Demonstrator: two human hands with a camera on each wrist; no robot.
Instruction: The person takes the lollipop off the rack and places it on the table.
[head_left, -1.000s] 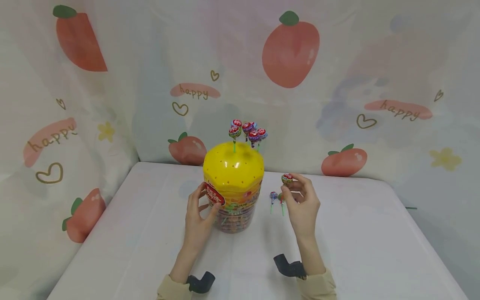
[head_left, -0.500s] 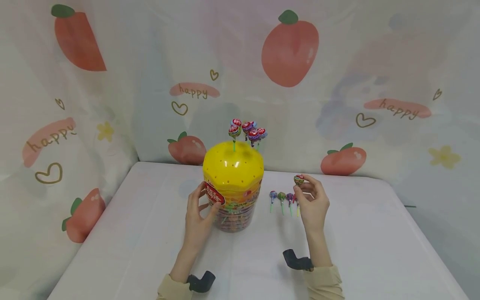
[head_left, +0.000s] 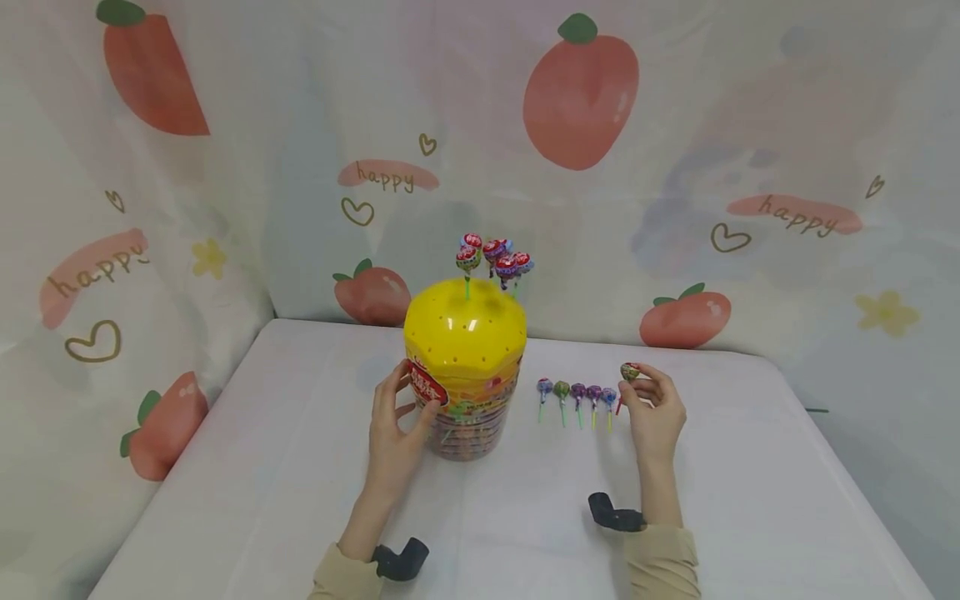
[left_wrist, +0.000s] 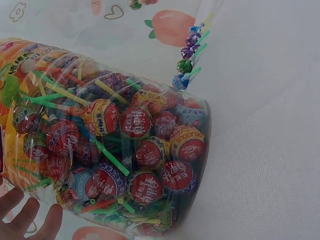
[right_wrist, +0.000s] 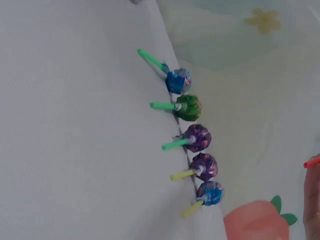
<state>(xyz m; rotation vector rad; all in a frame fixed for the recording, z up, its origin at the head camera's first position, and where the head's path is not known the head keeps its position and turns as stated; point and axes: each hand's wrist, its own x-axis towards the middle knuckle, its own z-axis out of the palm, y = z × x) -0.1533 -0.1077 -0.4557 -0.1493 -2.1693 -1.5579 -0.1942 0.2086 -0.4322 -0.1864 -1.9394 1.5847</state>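
A clear plastic jar (head_left: 474,435) with a yellow dome lid (head_left: 465,329) stands upright, full of wrapped lollipops in the left wrist view. My left hand (head_left: 395,433) holds its left side, thumb in front and fingers (left_wrist: 25,217) around the side. Several lollipops (head_left: 506,267) stick up from the lid's small holes. Right of the jar, my right hand (head_left: 656,417) pinches a lollipop (head_left: 630,372) with a green-and-red wrapper, raised above the table. Its red stick (right_wrist: 312,162) shows at the right wrist view's edge. Beside that hand, several lollipops (head_left: 578,390) lie in a row.
A white cloth covers the table (head_left: 750,483). A printed curtain (head_left: 480,192) with fruit and hearts rises behind the table and along its sides. Black bent mounts (head_left: 402,560) are worn on both wrists, below the sleeves' cuffs.
My right hand has moved right with its lollipop, away from the jar, uncovering more of the row on the table. My left hand has stayed on the jar.
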